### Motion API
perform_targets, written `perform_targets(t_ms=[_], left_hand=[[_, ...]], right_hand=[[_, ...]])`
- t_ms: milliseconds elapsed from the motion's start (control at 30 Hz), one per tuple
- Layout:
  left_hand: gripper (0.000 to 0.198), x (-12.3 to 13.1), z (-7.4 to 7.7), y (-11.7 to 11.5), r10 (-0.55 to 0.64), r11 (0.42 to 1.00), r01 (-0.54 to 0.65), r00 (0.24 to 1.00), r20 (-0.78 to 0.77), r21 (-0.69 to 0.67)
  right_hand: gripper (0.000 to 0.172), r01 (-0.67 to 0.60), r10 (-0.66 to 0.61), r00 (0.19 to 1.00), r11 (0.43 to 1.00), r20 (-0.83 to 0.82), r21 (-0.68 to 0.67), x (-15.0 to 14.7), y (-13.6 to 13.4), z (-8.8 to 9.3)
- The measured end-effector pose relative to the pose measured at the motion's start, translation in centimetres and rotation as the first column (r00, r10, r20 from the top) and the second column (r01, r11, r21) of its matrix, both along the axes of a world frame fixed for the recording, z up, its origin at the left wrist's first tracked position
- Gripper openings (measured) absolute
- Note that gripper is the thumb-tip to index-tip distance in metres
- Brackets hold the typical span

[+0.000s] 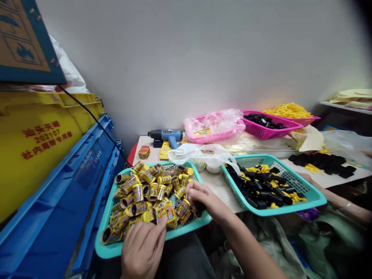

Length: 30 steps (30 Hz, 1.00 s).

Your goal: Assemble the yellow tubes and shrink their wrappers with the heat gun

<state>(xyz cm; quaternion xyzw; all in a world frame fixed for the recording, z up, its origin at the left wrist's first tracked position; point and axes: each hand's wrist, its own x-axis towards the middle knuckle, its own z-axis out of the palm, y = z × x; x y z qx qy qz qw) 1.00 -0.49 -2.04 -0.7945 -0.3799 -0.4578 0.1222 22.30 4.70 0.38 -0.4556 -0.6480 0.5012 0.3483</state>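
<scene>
A turquoise basket (100, 248) in front of me is heaped with small printed tubes (139, 192), several with yellow caps. My left hand (142, 248) is at its near edge, fingers bent together, with a fingertip against a thick stack of yellow printed labels (167, 213). The stack seems pinched there, though the far side of the grip is hidden. Over the basket's right side, my right hand (205, 197) has its fingers curled in, close to the tubes. Something dark shows under its palm; I cannot make out what it is.
Another turquoise basket (315, 201) holds black and yellow parts. Behind stand a blue heat gun (167, 135), a small label stack (143, 152), plastic bags and pink baskets (269, 132). A co-worker's arm (343, 201) is at right. Blue crates (64, 205) line my left.
</scene>
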Motion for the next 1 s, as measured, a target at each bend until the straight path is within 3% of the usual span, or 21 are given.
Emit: perform_targets(t_ms=[67, 133, 200, 300, 367, 433, 500, 633, 700, 767, 833, 933, 1000], left_hand=[[0.038, 0.2, 0.0, -0.3, 0.037, 0.998, -0.034, 0.998, -0.056, 0.058], [0.039, 0.6, -0.3, -0.6, 0.052, 0.997, -0.049, 0.997, -0.060, 0.052], [0.036, 0.6, -0.8, -0.8, 0.026, 0.999, -0.026, 1.000, 0.003, -0.021], [0.024, -0.4, -1.5, -0.8, 0.018, 0.968, 0.037, 0.976, 0.218, -0.246], [0.024, -1.3, -1.8, -0.3, 0.066, 0.872, 0.154, 0.904, 0.423, -0.465], [0.040, -1.7, -1.8, 0.3, 0.161, 0.684, 0.358, 0.775, 0.611, -0.636], [0.061, -1.4, -1.4, 0.7, 0.286, 0.509, 0.536, 0.633, 0.719, -0.674], [0.067, -0.2, 0.2, 0.9, 0.501, 0.381, 0.686, 0.410, 0.762, -0.620], [0.071, 0.1, 0.8, 0.8, 0.546, 0.297, 0.759, 0.363, 0.755, -0.580], [0.071, 0.1, 1.0, 0.8, 0.558, 0.231, 0.788, 0.373, 0.741, -0.571], [0.064, -0.1, 0.8, 0.9, 0.546, 0.265, 0.752, 0.399, 0.737, -0.603], [0.049, -0.2, 0.3, 1.3, 0.515, 0.413, 0.645, 0.418, 0.749, -0.644], [0.042, -0.2, 0.1, 1.5, 0.501, 0.476, 0.582, 0.438, 0.747, -0.660]], right_hand=[[0.047, 0.007, -0.043, 0.977, 0.985, -0.207, -0.172, -1.3, -1.8, -1.2], [0.052, 0.058, -0.122, 0.959, 0.968, -0.256, -0.243, -2.9, -2.8, -2.2], [0.047, 0.133, -0.184, 0.956, 0.966, -0.230, -0.223, -4.1, -3.1, -2.6], [0.038, 0.172, -0.197, 0.964, 0.974, -0.178, -0.147, -4.9, -2.7, -2.2], [0.034, 0.179, -0.186, 0.975, 0.982, -0.125, -0.064, -5.0, -2.5, -1.9], [0.032, 0.188, -0.185, 0.978, 0.982, -0.093, 0.016, -5.2, -2.4, -1.8], [0.033, 0.176, -0.171, 0.979, 0.983, -0.107, 0.044, -5.3, -2.4, -1.9], [0.033, 0.107, -0.093, 0.978, 0.992, -0.184, 0.067, -5.4, -2.5, -2.0], [0.032, 0.089, -0.070, 0.983, 0.990, -0.168, 0.107, -5.2, -2.6, -1.9], [0.030, 0.086, -0.070, 0.992, 0.985, -0.108, 0.150, -5.0, -2.6, -1.8], [0.026, 0.078, -0.071, 0.996, 0.983, -0.044, 0.167, -4.9, -2.6, -1.7], [0.023, 0.087, -0.087, 0.996, 0.985, -0.001, 0.152, -5.2, -2.6, -2.1], [0.030, 0.112, -0.111, 0.994, 0.985, -0.014, 0.133, -5.4, -2.7, -2.6]])
